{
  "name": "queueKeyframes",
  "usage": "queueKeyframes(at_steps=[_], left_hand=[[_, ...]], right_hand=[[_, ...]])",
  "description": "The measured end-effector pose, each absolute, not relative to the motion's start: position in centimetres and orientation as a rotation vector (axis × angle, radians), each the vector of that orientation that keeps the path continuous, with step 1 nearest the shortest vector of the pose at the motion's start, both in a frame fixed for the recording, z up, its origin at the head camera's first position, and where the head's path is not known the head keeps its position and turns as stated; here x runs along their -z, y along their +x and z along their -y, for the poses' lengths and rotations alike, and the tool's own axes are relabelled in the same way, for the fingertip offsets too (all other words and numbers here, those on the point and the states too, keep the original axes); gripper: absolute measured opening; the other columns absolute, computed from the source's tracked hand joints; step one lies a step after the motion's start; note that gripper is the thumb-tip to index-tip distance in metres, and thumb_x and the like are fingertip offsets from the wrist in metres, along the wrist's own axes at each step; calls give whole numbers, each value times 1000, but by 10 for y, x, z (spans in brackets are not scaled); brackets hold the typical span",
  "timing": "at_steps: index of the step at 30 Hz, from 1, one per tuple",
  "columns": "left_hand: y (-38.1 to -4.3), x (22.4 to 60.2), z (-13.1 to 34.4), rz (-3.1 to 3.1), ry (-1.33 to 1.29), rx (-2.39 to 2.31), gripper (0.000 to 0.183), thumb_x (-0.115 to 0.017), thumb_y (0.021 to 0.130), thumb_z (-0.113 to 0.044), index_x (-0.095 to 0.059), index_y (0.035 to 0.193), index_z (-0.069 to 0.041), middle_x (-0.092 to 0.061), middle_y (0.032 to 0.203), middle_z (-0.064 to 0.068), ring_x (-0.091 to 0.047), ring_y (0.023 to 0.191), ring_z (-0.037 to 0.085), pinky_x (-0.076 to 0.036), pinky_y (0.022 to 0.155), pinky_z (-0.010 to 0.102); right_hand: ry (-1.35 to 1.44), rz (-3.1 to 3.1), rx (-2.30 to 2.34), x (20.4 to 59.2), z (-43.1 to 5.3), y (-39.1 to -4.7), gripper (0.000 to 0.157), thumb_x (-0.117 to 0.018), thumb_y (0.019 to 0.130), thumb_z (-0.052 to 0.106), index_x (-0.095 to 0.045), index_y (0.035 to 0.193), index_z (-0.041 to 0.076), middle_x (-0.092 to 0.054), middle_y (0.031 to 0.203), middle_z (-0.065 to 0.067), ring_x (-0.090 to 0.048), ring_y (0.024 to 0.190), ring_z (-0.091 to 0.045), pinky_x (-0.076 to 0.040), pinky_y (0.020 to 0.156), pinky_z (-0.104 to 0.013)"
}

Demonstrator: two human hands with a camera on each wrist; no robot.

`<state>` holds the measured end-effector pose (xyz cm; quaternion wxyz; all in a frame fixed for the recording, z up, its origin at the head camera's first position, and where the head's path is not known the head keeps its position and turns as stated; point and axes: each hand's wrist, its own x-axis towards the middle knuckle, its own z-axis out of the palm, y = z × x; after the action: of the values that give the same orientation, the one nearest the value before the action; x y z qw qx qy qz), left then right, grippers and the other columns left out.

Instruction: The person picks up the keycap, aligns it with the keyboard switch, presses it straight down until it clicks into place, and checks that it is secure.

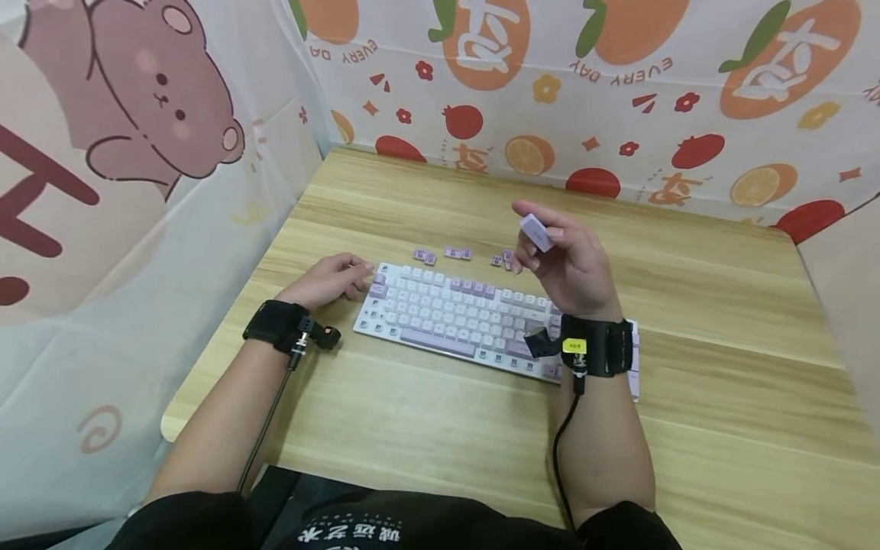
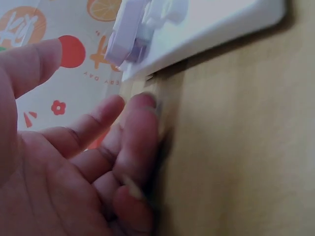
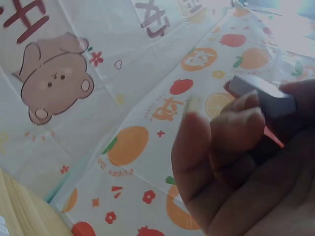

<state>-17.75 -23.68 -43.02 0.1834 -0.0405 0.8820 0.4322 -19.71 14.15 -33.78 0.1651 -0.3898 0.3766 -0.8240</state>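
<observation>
Raised over the right part of the white and lilac keyboard (image 1: 447, 315), my right hand (image 1: 576, 267) pinches a wide lilac keycap (image 1: 536, 232) between thumb and fingers. The same keycap shows as a grey block in the right wrist view, partly covered by fingers. My left hand (image 1: 325, 283) rests on the table by the keyboard's upper left corner, fingers loosely bent and holding nothing. In the left wrist view its thumb lies close to a lilac key (image 2: 125, 34) at the keyboard's end. The right forearm hides part of the keyboard's right side.
Several small lilac keycaps (image 1: 454, 253) lie in loose groups behind the keyboard on the wooden table (image 1: 412, 420). A fruit-patterned cloth (image 1: 550, 114) hangs at the back, a bear-patterned one (image 1: 165, 229) at the left. Cables run from both wrist cameras along the forearms.
</observation>
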Motion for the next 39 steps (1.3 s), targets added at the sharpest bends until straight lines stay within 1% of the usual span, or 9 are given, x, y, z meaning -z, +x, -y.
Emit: queueKeyframes(at_steps=[4, 10, 12, 15, 19, 24, 29, 34, 39], left_hand=[[-183, 418, 231, -2642, -131, -1213, 59, -48, 98, -57, -54, 129, -7, -65, 109, 17, -64, 91, 27, -49, 75, 35], [-187, 377, 202, -2880, -66, -1361, 51, -49, 97, -57, -62, 121, -14, -65, 105, 10, -61, 91, 24, -48, 75, 36], [-183, 366, 190, -2913, 20, -1442, 45, -52, 97, -54, -64, 117, -15, -65, 100, 7, -59, 86, 21, -47, 72, 34], [-176, 353, 171, -2931, 209, -1578, 33, -58, 98, -42, -67, 114, -14, -65, 94, 4, -56, 80, 19, -45, 67, 29], [-168, 339, 147, -2902, 532, -1685, 23, -66, 95, -26, -68, 112, -10, -66, 90, 1, -55, 77, 14, -44, 65, 25], [-166, 329, 127, -2860, 853, -1651, 26, -74, 89, -19, -68, 113, -10, -66, 91, 0, -55, 80, 10, -43, 63, 26], [-163, 323, 120, -2857, 1104, -1562, 40, -82, 81, -17, -68, 117, -7, -68, 103, 1, -58, 83, 10, -47, 62, 28], [-160, 326, 117, -2831, 1243, -1518, 46, -84, 78, -15, -68, 120, -5, -70, 108, 3, -60, 88, 11, -47, 62, 27], [-153, 337, 118, -2861, 1299, -1450, 41, -82, 81, -16, -69, 118, -4, -71, 105, 4, -60, 89, 11, -47, 62, 27]], right_hand=[[-1008, -1253, 2337, 332, -144, -192, 38, -35, 102, 5, -63, 128, 1, -49, 81, -9, -37, 65, -22, -55, 67, -28], [-920, -1534, 2275, 331, -147, -189, 40, -32, 102, 6, -62, 128, -2, -46, 83, -9, -42, 69, -22, -55, 68, -26], [-880, -1599, 2271, 333, -147, -189, 39, -34, 103, 8, -62, 127, -4, -46, 81, -8, -42, 68, -21, -55, 67, -25], [-831, -1651, 2281, 335, -145, -191, 36, -37, 104, 9, -61, 126, -6, -47, 79, -8, -43, 68, -19, -54, 66, -25], [-816, -1724, 2250, 337, -138, -191, 34, -42, 103, 9, -60, 128, -4, -49, 80, -7, -47, 70, -20, -54, 65, -26], [-861, -1760, 2202, 340, -129, -187, 32, -43, 102, 5, -50, 133, 2, -54, 78, -8, -51, 67, -23, -53, 64, -28], [-891, -1741, 2153, 339, -115, -183, 29, -45, 101, 3, -46, 130, 5, -57, 76, -9, -52, 65, -24, -51, 63, -29], [-918, -1782, 2052, 343, -104, -178, 28, -49, 100, 4, -46, 128, 8, -60, 79, -10, -54, 67, -24, -50, 66, -30], [-911, -1783, 1999, 350, -95, -175, 26, -51, 100, 4, -47, 125, 9, -63, 84, -8, -55, 68, -22, -50, 66, -28]])
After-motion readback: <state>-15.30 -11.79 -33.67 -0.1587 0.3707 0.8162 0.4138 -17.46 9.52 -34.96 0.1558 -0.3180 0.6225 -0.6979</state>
